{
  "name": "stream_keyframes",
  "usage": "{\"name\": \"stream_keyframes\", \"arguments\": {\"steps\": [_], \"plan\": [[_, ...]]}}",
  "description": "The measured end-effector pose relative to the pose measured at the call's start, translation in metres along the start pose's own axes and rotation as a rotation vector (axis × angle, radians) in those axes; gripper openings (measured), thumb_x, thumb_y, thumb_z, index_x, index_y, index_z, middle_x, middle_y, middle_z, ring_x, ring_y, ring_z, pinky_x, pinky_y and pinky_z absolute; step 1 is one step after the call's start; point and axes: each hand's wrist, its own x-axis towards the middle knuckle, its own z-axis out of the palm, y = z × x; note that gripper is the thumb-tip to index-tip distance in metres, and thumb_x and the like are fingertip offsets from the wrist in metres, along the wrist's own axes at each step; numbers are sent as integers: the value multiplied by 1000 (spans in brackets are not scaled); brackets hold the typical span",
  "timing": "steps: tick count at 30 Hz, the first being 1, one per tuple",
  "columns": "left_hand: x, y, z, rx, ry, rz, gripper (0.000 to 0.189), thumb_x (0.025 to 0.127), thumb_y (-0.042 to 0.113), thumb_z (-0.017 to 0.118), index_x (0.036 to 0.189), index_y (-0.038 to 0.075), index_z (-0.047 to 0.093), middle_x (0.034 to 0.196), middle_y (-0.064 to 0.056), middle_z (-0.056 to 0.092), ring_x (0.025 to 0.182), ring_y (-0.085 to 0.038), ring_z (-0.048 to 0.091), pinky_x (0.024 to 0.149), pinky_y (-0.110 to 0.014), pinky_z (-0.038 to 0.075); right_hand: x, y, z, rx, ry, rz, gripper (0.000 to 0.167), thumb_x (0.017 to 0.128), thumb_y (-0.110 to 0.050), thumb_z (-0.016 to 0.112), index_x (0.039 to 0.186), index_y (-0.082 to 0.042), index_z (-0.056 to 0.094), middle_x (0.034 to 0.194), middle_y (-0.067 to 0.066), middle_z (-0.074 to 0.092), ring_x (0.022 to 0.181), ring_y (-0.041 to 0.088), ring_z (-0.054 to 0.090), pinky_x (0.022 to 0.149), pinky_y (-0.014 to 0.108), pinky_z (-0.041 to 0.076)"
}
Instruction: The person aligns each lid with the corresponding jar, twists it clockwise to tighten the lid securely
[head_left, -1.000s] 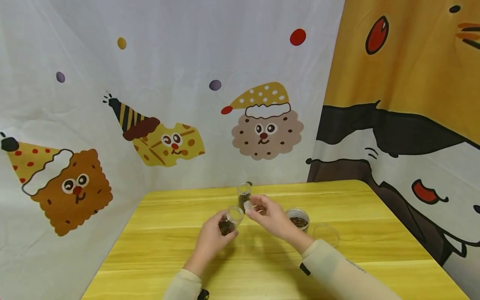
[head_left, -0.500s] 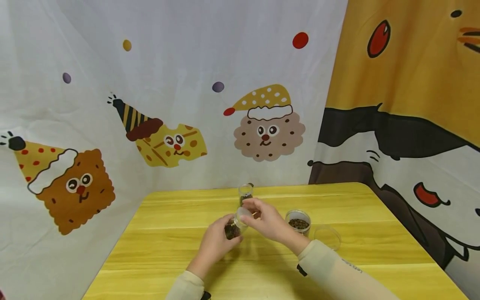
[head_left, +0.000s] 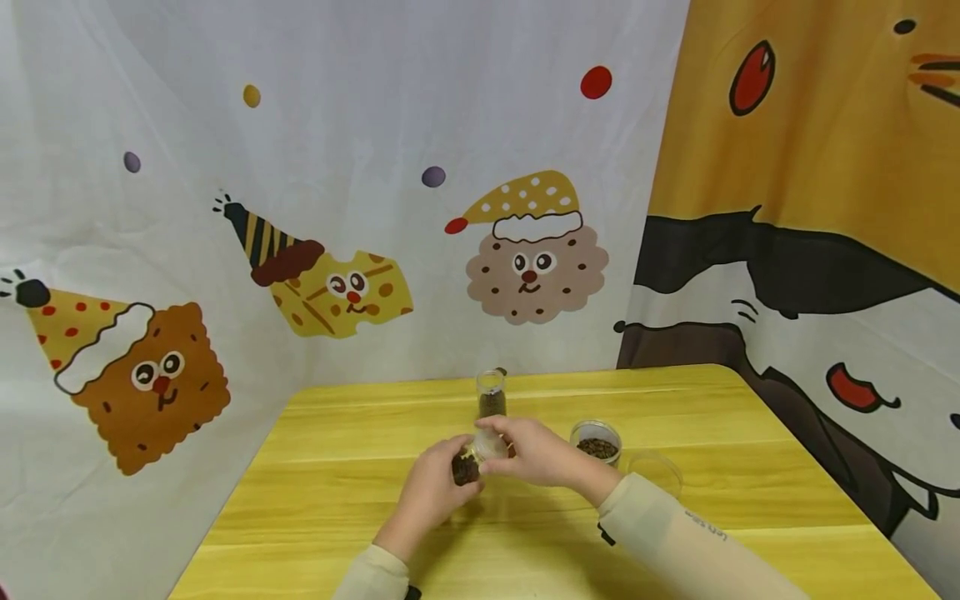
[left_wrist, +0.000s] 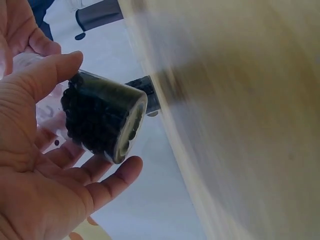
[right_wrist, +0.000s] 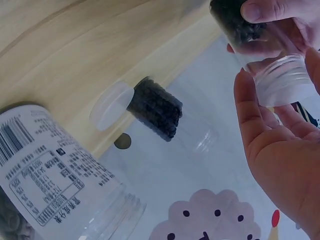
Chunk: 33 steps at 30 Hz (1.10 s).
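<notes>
My left hand grips a small clear jar, its lower part filled with dark beans. The jar is tilted, mouth toward my right hand. With thumb and fingers, that right hand grips a translucent screw lid over the jar's mouth. Behind the hands stands a second clear jar, partly filled with similar beans and uncovered. A loose translucent lid shows beside that jar's base in the right wrist view.
Right of my hands stands a wider, labelled jar, uncapped, with brown beans inside. Beside it a clear round lid lies on the yellow wood-grain table. A printed cloth hangs right behind the table's far edge.
My right hand has brought the translucent lid over to the mouth of the held jar. My left hand has tilted that jar to the right. The other jars stay put.
</notes>
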Motion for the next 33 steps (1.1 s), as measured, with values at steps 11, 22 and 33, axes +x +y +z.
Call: {"name": "stream_keyframes", "arguments": {"steps": [11,22,33], "plan": [[-5,-4,-2,-63,-11,-19,68,84,27,93,140,5,61,123,-16,76,111,-35,74,94,-54,63,0,-2,-3,-57,-30,14,61,98,-31,81,152,-16,57,133,2,71,107,13,70,83,28,60],[-8,-10,-11,-48,-11,31,63,84,29,93,137,9,66,124,-14,77,112,-33,75,95,-53,63,1,-1,-2,-73,-49,0,62,97,-38,80,152,-19,57,131,-1,71,103,10,69,84,27,60],[-12,-9,-13,-32,-40,13,65,85,32,92,139,8,65,127,-14,76,114,-33,75,95,-53,63,2,1,1,-55,-59,18,65,97,-47,78,153,-21,56,132,-1,70,102,11,69,84,29,59]]}}
